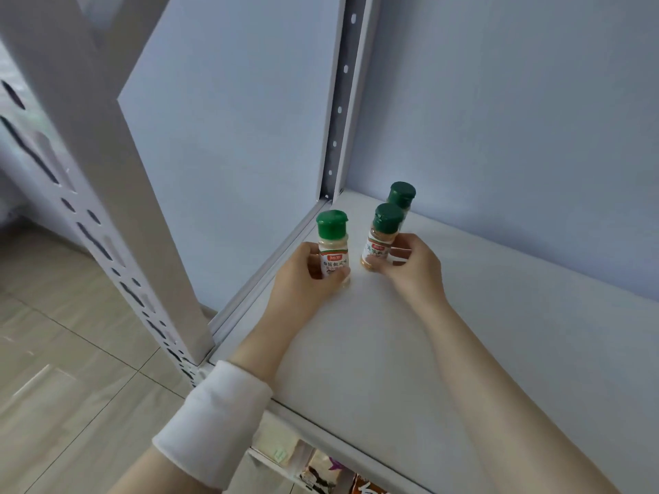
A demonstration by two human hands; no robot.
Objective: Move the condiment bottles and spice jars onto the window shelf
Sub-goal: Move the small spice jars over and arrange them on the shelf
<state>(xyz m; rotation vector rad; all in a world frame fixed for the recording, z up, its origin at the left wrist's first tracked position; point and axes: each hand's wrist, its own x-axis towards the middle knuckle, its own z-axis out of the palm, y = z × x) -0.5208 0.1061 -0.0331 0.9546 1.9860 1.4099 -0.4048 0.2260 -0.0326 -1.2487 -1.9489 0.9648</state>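
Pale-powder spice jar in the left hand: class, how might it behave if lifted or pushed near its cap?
Probably stiff: the left hand grips the pale-powder spice jar without denting it. Likely light: it is small in that hand. Tall and narrow, it may tip toward the orange-powder jar if pushed at its cap.

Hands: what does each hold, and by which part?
The left hand grips the pale spice jar round its labelled body; the right hand pinches the orange spice jar near its base.
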